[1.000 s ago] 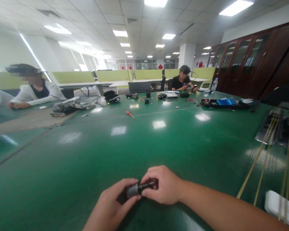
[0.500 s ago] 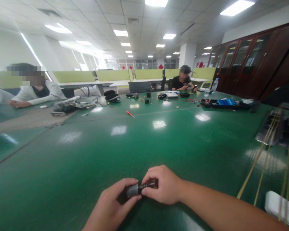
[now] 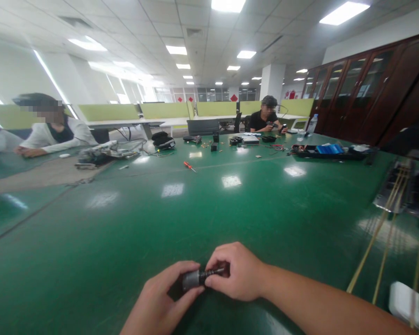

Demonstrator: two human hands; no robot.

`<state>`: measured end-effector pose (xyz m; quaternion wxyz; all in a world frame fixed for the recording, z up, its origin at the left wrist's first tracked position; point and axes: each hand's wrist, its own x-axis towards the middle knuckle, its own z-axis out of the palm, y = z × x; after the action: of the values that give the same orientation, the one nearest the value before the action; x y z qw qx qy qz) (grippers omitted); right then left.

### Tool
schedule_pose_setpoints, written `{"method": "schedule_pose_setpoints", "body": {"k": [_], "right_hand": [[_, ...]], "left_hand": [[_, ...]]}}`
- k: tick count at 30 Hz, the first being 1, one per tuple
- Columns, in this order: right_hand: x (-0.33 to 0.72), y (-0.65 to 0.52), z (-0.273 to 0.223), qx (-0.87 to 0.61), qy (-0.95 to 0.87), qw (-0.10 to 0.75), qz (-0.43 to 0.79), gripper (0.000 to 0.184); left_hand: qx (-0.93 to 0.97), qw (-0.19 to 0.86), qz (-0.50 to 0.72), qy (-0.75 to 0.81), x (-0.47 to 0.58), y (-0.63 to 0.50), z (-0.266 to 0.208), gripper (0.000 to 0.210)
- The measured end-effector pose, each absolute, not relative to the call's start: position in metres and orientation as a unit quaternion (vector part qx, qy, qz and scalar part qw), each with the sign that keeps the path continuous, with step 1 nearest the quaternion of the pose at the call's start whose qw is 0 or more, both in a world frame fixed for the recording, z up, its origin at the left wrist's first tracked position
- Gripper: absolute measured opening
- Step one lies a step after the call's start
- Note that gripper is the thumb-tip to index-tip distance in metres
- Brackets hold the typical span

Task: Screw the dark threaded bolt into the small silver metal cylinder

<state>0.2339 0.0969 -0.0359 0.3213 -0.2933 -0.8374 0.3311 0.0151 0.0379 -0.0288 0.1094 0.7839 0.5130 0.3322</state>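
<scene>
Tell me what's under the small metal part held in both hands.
Beneath the metal part, held by the left hand and right hand, lies the green table. The spot directly below is hidden by fingers.

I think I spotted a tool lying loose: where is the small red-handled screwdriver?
The small red-handled screwdriver lies on the green table, mid-distance and slightly left of centre, well beyond both hands and short of the black bag.

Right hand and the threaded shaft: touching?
Touching. The head view shows the right hand pinching the threaded shaft, whose grey cylinder the left hand grips.
</scene>
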Motion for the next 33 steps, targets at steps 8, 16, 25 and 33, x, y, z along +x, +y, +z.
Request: {"method": "schedule_pose_setpoints", "body": {"k": [8, 16, 25, 33], "right_hand": [[0.2337, 0.0969, -0.0355, -0.295, -0.838, 0.319, 0.330, 0.012], [0.2332, 0.0974, -0.0365, -0.295, -0.841, 0.314, 0.327, 0.010], [0.2341, 0.0967, -0.0351, -0.295, -0.838, 0.318, 0.330, 0.010], [0.2348, 0.0974, -0.0350, -0.294, -0.833, 0.323, 0.340, 0.010]], "left_hand": [[0.788, 0.099, 0.330, 0.510, 0.0149, 0.0383, -0.0294, 0.022], [0.785, 0.095, 0.332, 0.514, 0.0156, 0.0389, -0.0297, 0.022], [0.786, 0.093, 0.337, 0.509, 0.0156, 0.0388, -0.0286, 0.022], [0.786, 0.096, 0.336, 0.511, 0.0154, 0.0377, -0.0284, 0.022]]}}
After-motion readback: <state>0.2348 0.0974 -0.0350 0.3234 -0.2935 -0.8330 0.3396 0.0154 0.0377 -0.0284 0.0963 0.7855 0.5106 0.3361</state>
